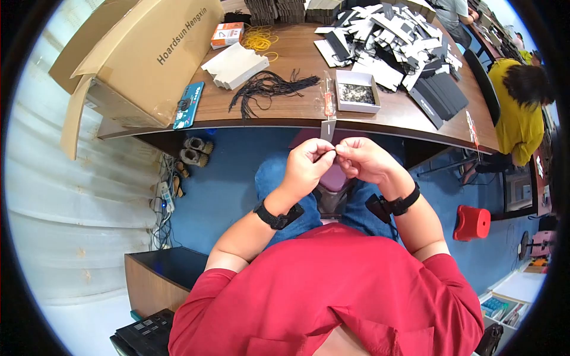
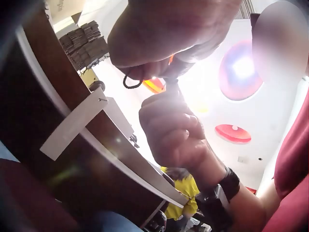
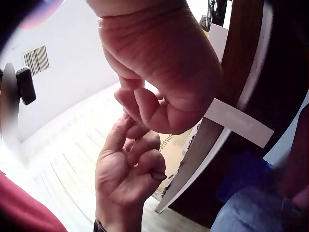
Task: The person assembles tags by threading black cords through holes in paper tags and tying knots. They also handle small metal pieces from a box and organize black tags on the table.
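Both hands meet fingertip to fingertip above the lap, just in front of the table edge. My left hand pinches a thin black cord, whose small loop sticks out from the curled fingers in the left wrist view. My right hand pinches at the same spot, thumb against index finger; the cord between the fingertips is mostly hidden. Just beyond the fingers, a narrow grey hang tag juts over the table edge. It looks pale in the left wrist view, with a small metal piece at its hole.
On the table lie a bundle of black cords, a white open box of small dark pieces, a stack of white cards and a heap of black and white tags. A large carton stands left, beside a blue phone-like item.
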Demonstrator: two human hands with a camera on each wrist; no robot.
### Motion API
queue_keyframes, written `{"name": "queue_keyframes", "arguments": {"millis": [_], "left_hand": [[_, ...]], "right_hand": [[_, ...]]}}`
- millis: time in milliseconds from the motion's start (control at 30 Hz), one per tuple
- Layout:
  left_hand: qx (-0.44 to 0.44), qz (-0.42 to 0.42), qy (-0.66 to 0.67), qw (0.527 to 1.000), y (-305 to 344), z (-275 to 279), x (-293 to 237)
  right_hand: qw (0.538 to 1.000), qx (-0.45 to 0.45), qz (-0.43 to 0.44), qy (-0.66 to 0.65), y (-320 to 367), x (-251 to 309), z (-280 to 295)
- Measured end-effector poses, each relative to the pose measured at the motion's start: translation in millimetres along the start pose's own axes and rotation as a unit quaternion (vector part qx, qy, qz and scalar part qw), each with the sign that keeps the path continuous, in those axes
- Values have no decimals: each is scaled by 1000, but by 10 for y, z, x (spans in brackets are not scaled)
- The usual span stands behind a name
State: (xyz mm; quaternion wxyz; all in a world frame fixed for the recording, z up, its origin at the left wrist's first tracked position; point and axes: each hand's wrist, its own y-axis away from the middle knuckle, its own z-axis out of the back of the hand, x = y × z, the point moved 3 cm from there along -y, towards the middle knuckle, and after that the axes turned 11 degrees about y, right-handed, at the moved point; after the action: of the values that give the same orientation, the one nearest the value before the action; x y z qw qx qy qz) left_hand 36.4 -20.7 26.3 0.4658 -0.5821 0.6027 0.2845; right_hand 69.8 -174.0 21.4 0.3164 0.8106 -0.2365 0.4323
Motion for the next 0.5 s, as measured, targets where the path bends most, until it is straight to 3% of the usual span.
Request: {"name": "queue_keyframes", "arguments": {"millis": [133, 167, 267, 400, 500], "left_hand": [[-27, 10, 57, 998, 13, 10, 81], [-28, 28, 53, 998, 12, 33, 99], [-44, 61, 31, 997, -6, 112, 119], [-59, 43, -4, 997, -40, 149, 170], [-47, 37, -25, 998, -46, 161, 235]], "right_hand": [[999, -1, 20, 35, -10, 44, -47], [993, -42, 48, 97, -11, 76, -57], [928, -161, 150, 300, 22, 165, -118], [890, -206, 154, 376, 59, 176, -222], [821, -264, 182, 472, 93, 216, -274]]}}
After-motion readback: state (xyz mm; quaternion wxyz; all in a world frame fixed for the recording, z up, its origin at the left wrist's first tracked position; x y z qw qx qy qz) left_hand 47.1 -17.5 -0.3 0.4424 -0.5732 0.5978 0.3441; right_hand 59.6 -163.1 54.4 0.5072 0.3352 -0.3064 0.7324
